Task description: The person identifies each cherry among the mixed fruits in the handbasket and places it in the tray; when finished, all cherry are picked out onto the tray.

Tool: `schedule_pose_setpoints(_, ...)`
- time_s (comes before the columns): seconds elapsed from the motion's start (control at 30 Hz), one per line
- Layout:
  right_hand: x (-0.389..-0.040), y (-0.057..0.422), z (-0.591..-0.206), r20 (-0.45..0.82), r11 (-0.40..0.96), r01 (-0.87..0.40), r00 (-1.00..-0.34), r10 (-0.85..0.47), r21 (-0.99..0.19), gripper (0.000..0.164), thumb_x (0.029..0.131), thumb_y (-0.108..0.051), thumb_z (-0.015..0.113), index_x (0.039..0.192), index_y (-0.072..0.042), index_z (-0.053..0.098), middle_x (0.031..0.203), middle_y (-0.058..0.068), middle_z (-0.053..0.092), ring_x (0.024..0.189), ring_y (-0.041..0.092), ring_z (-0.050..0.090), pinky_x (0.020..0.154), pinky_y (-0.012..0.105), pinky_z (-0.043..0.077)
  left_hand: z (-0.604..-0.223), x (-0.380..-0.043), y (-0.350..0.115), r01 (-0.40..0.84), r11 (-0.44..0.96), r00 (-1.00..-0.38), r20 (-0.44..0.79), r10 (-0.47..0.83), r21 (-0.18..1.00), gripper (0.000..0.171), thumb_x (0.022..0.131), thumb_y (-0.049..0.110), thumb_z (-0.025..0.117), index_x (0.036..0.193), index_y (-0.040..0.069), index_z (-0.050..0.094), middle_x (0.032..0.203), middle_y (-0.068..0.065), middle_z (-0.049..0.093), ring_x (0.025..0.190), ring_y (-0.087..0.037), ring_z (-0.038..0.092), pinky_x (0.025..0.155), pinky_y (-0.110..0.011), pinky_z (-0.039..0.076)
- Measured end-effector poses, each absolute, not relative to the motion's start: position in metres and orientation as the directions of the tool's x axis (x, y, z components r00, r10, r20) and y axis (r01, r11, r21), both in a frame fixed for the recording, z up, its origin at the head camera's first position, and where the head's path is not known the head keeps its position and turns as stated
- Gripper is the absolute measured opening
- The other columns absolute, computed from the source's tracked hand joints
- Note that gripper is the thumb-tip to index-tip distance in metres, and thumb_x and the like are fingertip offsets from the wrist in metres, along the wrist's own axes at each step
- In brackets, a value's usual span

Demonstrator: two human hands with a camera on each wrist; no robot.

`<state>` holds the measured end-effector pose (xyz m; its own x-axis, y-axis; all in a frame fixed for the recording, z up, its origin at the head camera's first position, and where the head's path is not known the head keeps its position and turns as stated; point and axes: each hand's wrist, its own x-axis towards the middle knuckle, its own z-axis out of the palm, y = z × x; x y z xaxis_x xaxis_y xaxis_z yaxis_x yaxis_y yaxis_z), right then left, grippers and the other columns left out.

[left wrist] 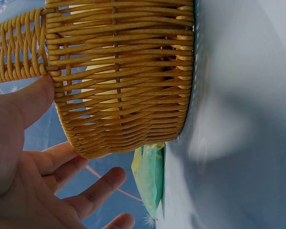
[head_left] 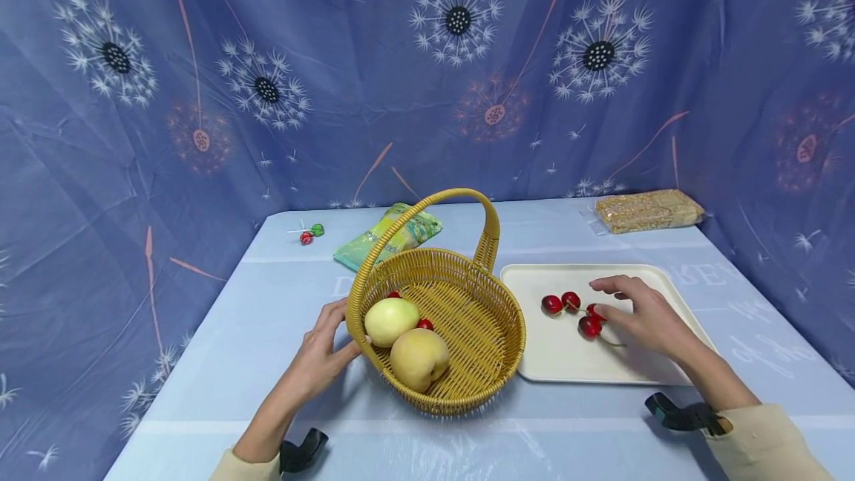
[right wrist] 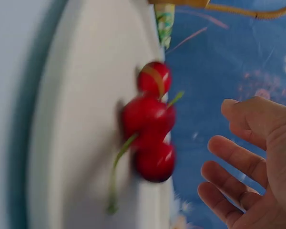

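Observation:
A yellow wicker basket (head_left: 481, 392) with an arched handle stands on the table, holding a pale yellow-green fruit (head_left: 391, 322), a peach-like fruit (head_left: 419, 359) and red cherries (head_left: 424, 325), partly hidden. My left hand (head_left: 322, 355) holds the basket's left side, its thumb by the rim near the handle's base; in the left wrist view the other fingers spread beside the weave. On a white tray (head_left: 561, 362) lie several red cherries (head_left: 551, 306) with green stems. My right hand (head_left: 644, 314) hovers over them with relaxed fingers; the right wrist view shows it apart from the cherries (right wrist: 155, 162).
Behind the basket lies a green-yellow packet (head_left: 394, 236). Two lollipops (head_left: 306, 237), one red and one green, lie at the back left. A clear-wrapped pack of grain-like food (head_left: 648, 211) is at the back right. A blue dandelion-print curtain (head_left: 374, 95) encloses the table.

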<state>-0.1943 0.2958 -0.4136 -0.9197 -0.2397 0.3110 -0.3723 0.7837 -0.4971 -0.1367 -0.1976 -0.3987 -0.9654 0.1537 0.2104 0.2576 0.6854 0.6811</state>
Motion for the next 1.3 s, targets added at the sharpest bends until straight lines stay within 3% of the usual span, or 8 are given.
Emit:
schedule_pose_setpoints(0.2,-0.193,0.273,-0.394,0.429,0.768,-0.486,-0.850,-0.305,-0.416,0.034,0.082,-0.018,0.073,0.115,-0.014,0.064,0.111,0.003,0.066,0.098,0.008,0.051,0.081,0.030,0.044,-0.399,-0.136,-0.198,0.265,0.682,-0.963,0.219,0.155,0.681,0.056,0.086,0.030,0.069,0.136,0.018,0.047,0.144,-0.005,0.039,0.130,-0.031,0.043,0.099,-0.065,0.025)
schedule_pose_setpoints(0.37,-0.193,0.253,-0.376,0.464,0.745,-0.539,-0.816,-0.346,-0.393,0.034,0.082,-0.019,0.073,0.114,-0.016,0.064,0.111,0.000,0.065,0.099,0.014,0.054,0.082,0.030,0.044,-0.399,-0.136,-0.198,0.263,0.680,-0.964,0.217,0.154,0.684,0.055,0.086,0.030,0.069,0.135,0.020,0.047,0.144,-0.005,0.039,0.131,-0.031,0.042,0.099,-0.064,0.023)
schedule_pose_setpoints(0.7,-0.194,0.208,-0.345,0.460,0.661,-0.633,-0.765,-0.451,-0.404,0.033,0.084,-0.022,0.071,0.116,-0.023,0.063,0.112,-0.008,0.064,0.102,0.009,0.053,0.085,0.036,0.046,-0.398,-0.136,-0.198,0.256,0.679,-0.966,0.213,0.149,0.688,0.055,0.085,0.030,0.069,0.135,0.019,0.048,0.145,-0.005,0.039,0.131,-0.032,0.042,0.100,-0.065,0.023)
schedule_pose_setpoints(0.93,-0.196,0.179,-0.335,0.445,0.603,-0.690,-0.722,-0.530,-0.401,0.034,0.084,-0.024,0.071,0.117,-0.020,0.063,0.112,-0.005,0.064,0.105,0.013,0.055,0.087,0.042,0.048,-0.399,-0.136,-0.198,0.269,0.682,-0.962,0.223,0.156,0.680,0.053,0.086,0.030,0.069,0.134,0.019,0.048,0.144,-0.005,0.039,0.131,-0.030,0.042,0.099,-0.064,0.025)
schedule_pose_setpoints(1.3,-0.206,0.134,-0.329,0.437,0.538,-0.775,-0.631,-0.641,-0.331,0.032,0.084,-0.024,0.071,0.114,-0.014,0.065,0.108,-0.001,0.067,0.104,0.017,0.057,0.091,0.042,0.048,-0.400,-0.137,-0.198,0.296,0.679,-0.953,0.251,0.167,0.672,0.053,0.085,0.028,0.069,0.134,0.020,0.049,0.144,-0.003,0.040,0.130,-0.031,0.044,0.099,-0.066,0.027)
